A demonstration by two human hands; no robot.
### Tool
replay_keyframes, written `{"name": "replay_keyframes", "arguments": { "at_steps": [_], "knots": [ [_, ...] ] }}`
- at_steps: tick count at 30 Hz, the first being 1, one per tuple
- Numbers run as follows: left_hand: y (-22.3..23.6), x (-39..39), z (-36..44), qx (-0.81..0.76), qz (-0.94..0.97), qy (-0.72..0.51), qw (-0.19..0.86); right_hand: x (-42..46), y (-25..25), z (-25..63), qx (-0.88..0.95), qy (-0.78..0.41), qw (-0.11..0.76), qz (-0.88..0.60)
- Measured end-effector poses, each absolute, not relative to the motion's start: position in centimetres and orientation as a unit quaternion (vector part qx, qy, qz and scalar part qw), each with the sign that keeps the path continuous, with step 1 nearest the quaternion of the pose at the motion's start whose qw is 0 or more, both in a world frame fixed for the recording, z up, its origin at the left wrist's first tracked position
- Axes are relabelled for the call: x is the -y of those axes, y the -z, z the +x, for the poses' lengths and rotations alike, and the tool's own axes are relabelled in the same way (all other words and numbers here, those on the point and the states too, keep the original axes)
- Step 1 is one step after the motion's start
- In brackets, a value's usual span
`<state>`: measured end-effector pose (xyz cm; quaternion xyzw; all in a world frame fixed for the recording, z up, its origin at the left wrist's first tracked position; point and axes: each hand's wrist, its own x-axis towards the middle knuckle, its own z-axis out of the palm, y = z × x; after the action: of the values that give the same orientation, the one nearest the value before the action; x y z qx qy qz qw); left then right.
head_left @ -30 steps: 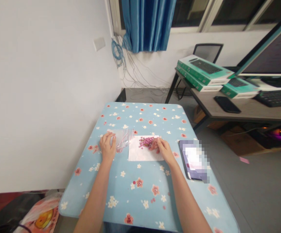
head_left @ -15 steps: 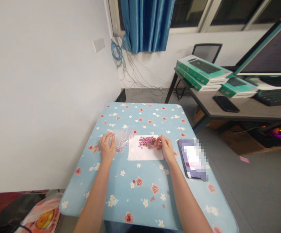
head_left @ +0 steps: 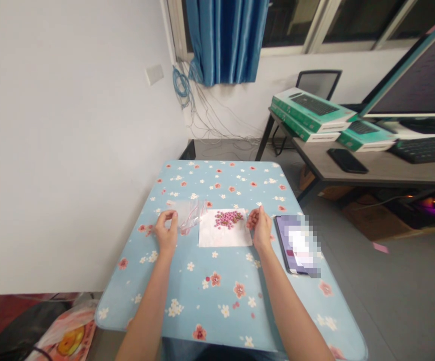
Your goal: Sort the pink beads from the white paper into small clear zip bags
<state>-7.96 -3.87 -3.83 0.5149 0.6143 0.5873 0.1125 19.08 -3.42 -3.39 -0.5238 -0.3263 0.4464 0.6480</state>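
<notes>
Small pink and some brownish-green beads or buds (head_left: 228,219) lie in a loose heap on a white sheet of paper (head_left: 221,239) in the middle of the table. Just right of the paper is my right hand (head_left: 261,228), its fingers curled inward; whatever they may hold is hidden. To the paper's left, clear plastic bags with reddish edges (head_left: 192,215) lie flat, partly against it. My left hand (head_left: 167,230) is beside the bags' left end, with thumb and fingers bent together. Whether anything is between those fingers cannot be made out.
A tablet or large phone (head_left: 283,240), partly blurred out, lies at the right of the flowered table (head_left: 202,311). A white wall (head_left: 70,150) borders the left side. Beyond, to the right, a desk (head_left: 315,158) carries green keyboard boxes (head_left: 315,113) and a black phone (head_left: 347,160).
My right hand has drawn back to the right from the heap to beyond the paper's edge. The fingers of my left hand have curled in beside the bags.
</notes>
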Motion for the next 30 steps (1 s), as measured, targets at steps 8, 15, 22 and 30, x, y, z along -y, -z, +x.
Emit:
{"name": "replay_keyframes", "arguments": {
  "at_steps": [8,15,22,30],
  "knots": [
    [3.1,6.1,-5.8,-0.578,0.468,-0.63,0.224,3.4,3.3,19.1,0.309,-0.45,0.659,-0.517],
    [3.4,7.1,-5.3,-0.555,0.555,-0.566,0.254,3.4,3.3,19.1,0.309,-0.451,0.657,-0.519],
    [3.8,6.9,-5.3,-0.556,0.548,-0.569,0.26,3.4,3.0,19.0,0.306,-0.45,0.651,-0.53],
    [3.6,7.0,-5.2,-0.564,0.54,-0.567,0.264,3.3,3.0,19.1,0.289,-0.463,0.661,-0.515]
  ]
}}
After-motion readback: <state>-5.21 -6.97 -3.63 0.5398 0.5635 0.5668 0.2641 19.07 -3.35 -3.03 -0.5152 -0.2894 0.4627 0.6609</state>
